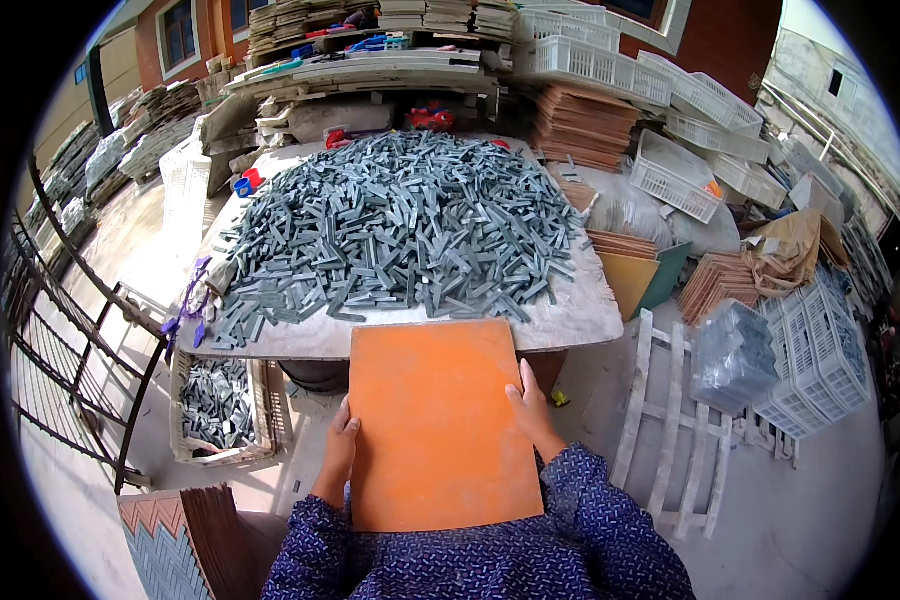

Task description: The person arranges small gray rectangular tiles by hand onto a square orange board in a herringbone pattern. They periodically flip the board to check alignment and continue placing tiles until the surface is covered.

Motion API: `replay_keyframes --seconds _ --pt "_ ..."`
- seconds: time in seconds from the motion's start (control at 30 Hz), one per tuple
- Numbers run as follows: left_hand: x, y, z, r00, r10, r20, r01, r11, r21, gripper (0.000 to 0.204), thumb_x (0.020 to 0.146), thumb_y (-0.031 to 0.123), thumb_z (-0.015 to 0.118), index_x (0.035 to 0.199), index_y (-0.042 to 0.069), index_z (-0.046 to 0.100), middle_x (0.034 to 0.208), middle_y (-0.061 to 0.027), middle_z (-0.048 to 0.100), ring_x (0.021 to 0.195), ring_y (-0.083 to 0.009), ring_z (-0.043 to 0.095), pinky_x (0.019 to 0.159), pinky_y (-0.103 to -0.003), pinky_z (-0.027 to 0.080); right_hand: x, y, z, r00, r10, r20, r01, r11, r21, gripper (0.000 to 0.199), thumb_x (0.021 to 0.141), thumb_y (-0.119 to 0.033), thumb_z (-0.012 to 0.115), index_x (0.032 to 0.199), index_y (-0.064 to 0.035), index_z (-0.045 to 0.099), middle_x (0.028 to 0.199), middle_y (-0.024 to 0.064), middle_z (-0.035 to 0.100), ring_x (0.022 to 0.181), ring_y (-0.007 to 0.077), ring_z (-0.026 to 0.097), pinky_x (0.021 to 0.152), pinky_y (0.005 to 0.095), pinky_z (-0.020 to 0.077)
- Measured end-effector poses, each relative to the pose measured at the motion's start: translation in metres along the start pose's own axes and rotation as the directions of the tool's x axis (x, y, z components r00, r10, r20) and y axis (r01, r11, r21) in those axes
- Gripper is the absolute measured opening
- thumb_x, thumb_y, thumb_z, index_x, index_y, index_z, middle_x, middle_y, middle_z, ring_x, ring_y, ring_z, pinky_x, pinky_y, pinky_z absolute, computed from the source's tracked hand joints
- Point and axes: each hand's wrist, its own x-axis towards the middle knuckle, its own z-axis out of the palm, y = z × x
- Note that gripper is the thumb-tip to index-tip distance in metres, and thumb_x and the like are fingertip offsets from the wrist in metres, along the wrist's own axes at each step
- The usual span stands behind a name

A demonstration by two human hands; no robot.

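A flat orange board (440,430) lies in front of my body, its far edge at the near edge of the table. My left hand (343,440) grips the board's left side, fingers curled around the edge. On the opposite side my right hand (533,405) holds the right edge, thumb on top. The fingers under the board are hidden. Beyond it, a large heap of small grey-green stone strips (400,220) covers most of the white table (580,310).
A crate (177,400) of stone pieces stands below the table at left, near a herringbone-patterned panel (165,545). Metal railing (80,370) lines the left. At right are a wooden pallet (675,430), stacked white crates (820,350) and brown boards (585,125).
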Motion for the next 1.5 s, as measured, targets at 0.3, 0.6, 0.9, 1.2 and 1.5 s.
replay_keyframes --seconds 0.3,0.6,0.9,1.2,1.5 --pt "0.042 -0.033 -0.025 0.893 -0.435 0.116 0.449 0.878 -0.164 0.058 0.095 0.042 0.047 0.133 -0.001 0.041 0.132 -0.0113 0.050 0.116 -0.0224 0.051 0.097 -0.037 0.043 0.015 0.012 -0.001 0.893 0.216 0.394 -0.396 0.795 0.460 0.052 0.094 -0.036 0.053 0.127 0.0042 0.046 0.123 0.0136 0.055 0.112 0.0193 0.052 0.095 0.0321 0.0403" --pt "0.031 -0.013 -0.021 0.866 -0.454 0.209 0.497 0.827 -0.263 0.057 0.093 0.035 0.055 0.134 -0.002 0.040 0.133 -0.0109 0.050 0.118 -0.0234 0.051 0.099 -0.036 0.042 -0.009 -0.019 -0.017 0.823 0.327 0.465 -0.542 0.697 0.470 0.044 0.092 -0.030 0.057 0.123 0.0012 0.052 0.109 0.0076 0.061 0.096 0.0155 0.058 0.083 0.0313 0.0468" --pt "0.028 -0.010 -0.012 0.873 -0.473 0.121 0.487 0.835 -0.256 0.049 0.088 0.025 0.061 0.127 -0.003 0.047 0.119 -0.0144 0.059 0.107 -0.0257 0.059 0.091 -0.038 0.047 -0.012 -0.005 -0.012 0.854 0.293 0.429 -0.482 0.757 0.442 0.043 0.092 -0.029 0.057 0.125 -0.0015 0.052 0.120 0.0077 0.057 0.108 0.0157 0.053 0.088 0.0326 0.0451" --pt "0.071 -0.020 -0.029 0.912 -0.367 0.183 0.396 0.905 -0.156 0.052 0.092 0.035 0.055 0.129 -0.001 0.047 0.125 -0.0111 0.055 0.112 -0.0209 0.054 0.096 -0.035 0.042 0.049 -0.001 -0.005 0.883 0.312 0.350 -0.402 0.889 0.221 0.058 0.093 -0.049 0.046 0.118 0.0028 0.053 0.118 0.0205 0.058 0.109 0.0298 0.057 0.089 0.0405 0.0446" --pt "0.072 -0.031 -0.035 0.955 -0.266 0.135 0.263 0.964 0.037 0.056 0.095 0.041 0.048 0.129 -0.004 0.046 0.125 -0.0104 0.054 0.113 -0.0218 0.052 0.098 -0.033 0.040 0.039 -0.037 -0.002 0.966 0.230 0.121 -0.210 0.965 -0.154 0.051 0.092 -0.041 0.047 0.108 0.0077 0.047 0.100 0.0291 0.061 0.096 0.0420 0.059 0.080 0.0481 0.0463"
